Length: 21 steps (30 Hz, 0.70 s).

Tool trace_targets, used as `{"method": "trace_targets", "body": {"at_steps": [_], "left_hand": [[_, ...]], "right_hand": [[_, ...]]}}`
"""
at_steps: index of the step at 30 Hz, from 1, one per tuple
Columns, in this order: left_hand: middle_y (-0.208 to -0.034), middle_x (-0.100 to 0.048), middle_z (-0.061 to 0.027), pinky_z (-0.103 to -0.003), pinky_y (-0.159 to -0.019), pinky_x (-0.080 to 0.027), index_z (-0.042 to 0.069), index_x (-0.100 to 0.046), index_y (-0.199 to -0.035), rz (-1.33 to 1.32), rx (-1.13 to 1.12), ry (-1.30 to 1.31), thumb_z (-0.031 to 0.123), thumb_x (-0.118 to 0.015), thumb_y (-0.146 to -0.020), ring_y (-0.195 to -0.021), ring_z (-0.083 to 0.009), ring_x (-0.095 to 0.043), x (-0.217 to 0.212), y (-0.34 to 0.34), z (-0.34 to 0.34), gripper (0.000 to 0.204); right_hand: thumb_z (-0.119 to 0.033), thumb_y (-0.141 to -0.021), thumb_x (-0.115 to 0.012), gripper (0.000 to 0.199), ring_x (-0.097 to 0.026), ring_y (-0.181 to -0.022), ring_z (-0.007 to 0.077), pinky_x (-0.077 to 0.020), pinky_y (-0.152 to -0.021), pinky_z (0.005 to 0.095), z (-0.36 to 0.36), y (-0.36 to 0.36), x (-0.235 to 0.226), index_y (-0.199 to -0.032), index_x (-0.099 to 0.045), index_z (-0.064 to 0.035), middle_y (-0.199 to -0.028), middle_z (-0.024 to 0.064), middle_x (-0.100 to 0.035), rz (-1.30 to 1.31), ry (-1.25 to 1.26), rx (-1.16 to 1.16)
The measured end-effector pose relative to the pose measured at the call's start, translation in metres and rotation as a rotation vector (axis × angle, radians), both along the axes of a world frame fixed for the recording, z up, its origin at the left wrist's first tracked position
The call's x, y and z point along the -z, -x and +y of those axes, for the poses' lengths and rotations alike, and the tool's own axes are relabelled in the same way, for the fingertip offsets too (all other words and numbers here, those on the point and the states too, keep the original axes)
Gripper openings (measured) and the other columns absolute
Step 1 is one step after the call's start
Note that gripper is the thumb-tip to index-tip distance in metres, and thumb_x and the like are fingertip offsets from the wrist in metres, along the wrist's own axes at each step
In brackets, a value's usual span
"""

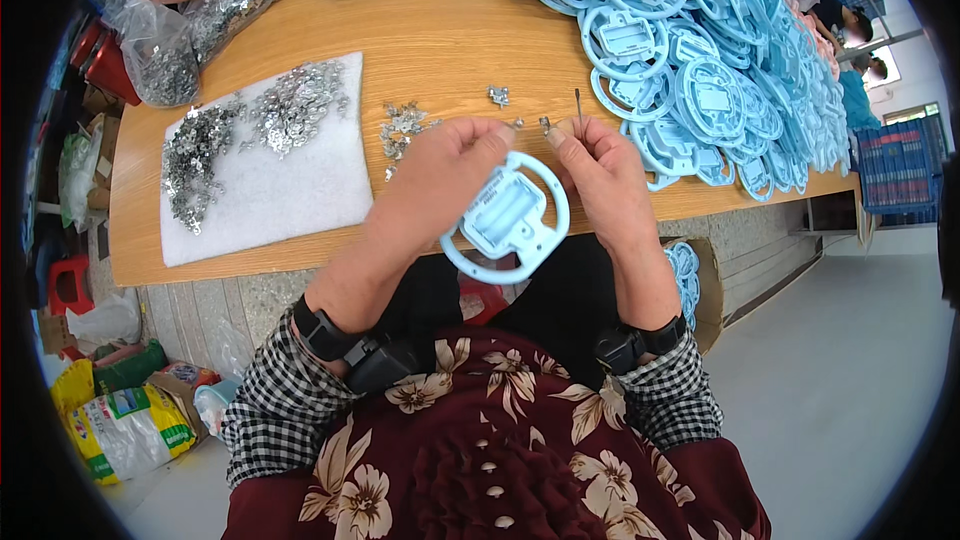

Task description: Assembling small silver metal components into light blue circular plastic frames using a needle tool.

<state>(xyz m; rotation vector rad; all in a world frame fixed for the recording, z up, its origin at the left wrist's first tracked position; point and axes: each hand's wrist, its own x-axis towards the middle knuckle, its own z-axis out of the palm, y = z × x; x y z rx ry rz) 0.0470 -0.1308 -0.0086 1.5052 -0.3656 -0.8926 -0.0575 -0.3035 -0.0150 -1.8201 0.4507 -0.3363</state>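
The light-blue plastic ring frame (pixel 508 218), a hoop with a rectangular centre block, is held above the person's lap at the near edge of the desk (pixel 420 30). The left hand (pixel 432 185) pinches its upper rim, fingers pressed together on it. The right hand (pixel 600 172) nips a small metal clip (pixel 545 124) between thumb and forefinger, just beside the frame's top. This looks like the fitting step: the clip needs lining up with its seat and pressing in. Loose clips (pixel 402 126) lie just beyond; a heap of blue frames (pixel 700 50) fills the right.
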Motion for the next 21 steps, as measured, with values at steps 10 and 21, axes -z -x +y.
{"method": "trace_targets", "body": {"at_steps": [10,21], "left_hand": [[-0.095,-0.071,-0.0069,-0.023,-0.069,-0.053,-0.003,-0.065,-0.124,-0.122,0.003,-0.154,0.024,-0.056,-0.104,-0.08,-0.0071,-0.065,-0.017,-0.007,0.007,0.035],[-0.086,-0.071,-0.0038,-0.024,-0.07,-0.051,0.002,-0.067,-0.106,-0.413,0.11,-0.051,0.018,-0.066,-0.098,-0.08,-0.0054,-0.061,-0.014,0.026,0.016,0.018]], "right_hand": [[-0.018,-0.097,-0.067,0.017,-0.046,-0.066,0.0033,-0.0366,-0.059,0.0203,-0.001,0.008,-0.009,-0.092,-0.063,-0.0026,-0.075,-0.0056,-0.055,0.016,0.062,-0.079],[-0.016,-0.098,-0.065,0.015,-0.05,-0.07,0.0039,-0.0411,-0.061,0.0212,-0.005,0.018,-0.037,-0.095,-0.061,-0.0012,-0.081,-0.0042,-0.056,0.145,0.052,-0.281]]}}
